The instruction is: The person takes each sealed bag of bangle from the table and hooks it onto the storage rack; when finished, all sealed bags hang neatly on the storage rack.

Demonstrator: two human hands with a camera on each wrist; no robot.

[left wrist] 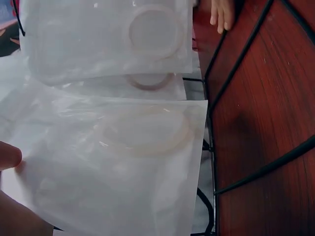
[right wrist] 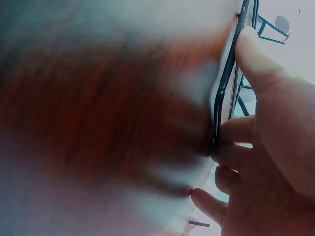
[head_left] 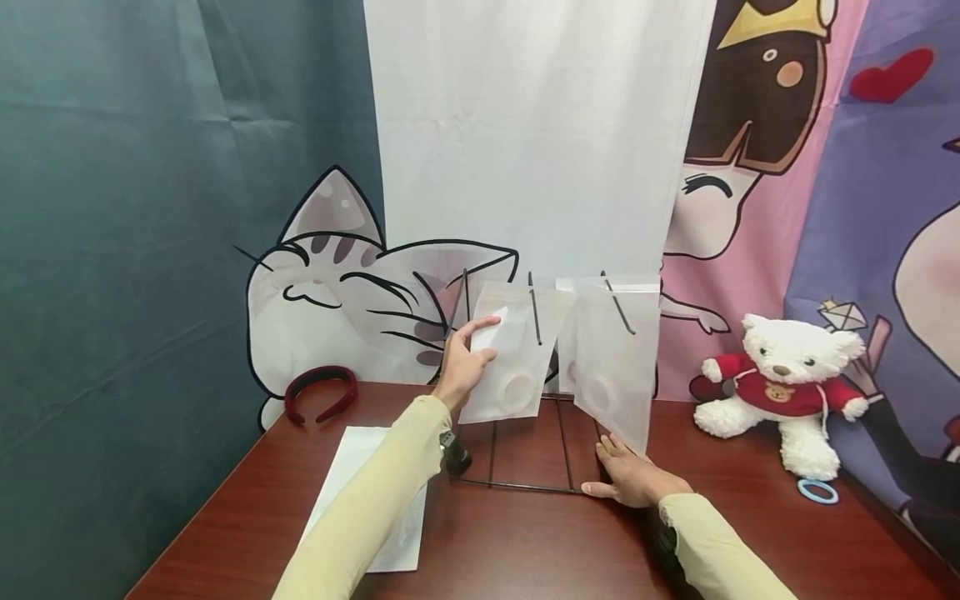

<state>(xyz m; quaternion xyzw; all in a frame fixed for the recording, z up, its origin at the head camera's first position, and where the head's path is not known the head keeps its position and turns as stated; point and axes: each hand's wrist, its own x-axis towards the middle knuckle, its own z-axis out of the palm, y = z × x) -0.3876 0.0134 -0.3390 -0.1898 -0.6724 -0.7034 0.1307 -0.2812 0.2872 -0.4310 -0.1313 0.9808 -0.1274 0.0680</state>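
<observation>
My left hand [head_left: 467, 367] pinches the left edge of a translucent white bag [head_left: 517, 367]. A pale ring [left wrist: 147, 130] shows faintly through this bag in the left wrist view. The bag is up at the hooks of a black wire rack [head_left: 536, 489]; whether a hook passes through it I cannot tell. To its right, another translucent bag with a ring [head_left: 598, 393] hangs on the right hook [head_left: 618, 304], with a further bag behind. My right hand [head_left: 637, 479] rests at the rack's front right corner, its thumb and fingertips touching the base wire [right wrist: 224, 83].
A white flat packet [head_left: 405, 525] lies on the brown table [head_left: 517, 550], partly under my left forearm. A dark red headband [head_left: 321, 392] sits at the back left. At the right, a white teddy bear [head_left: 783, 375] has a light blue ring [head_left: 817, 492] by its foot.
</observation>
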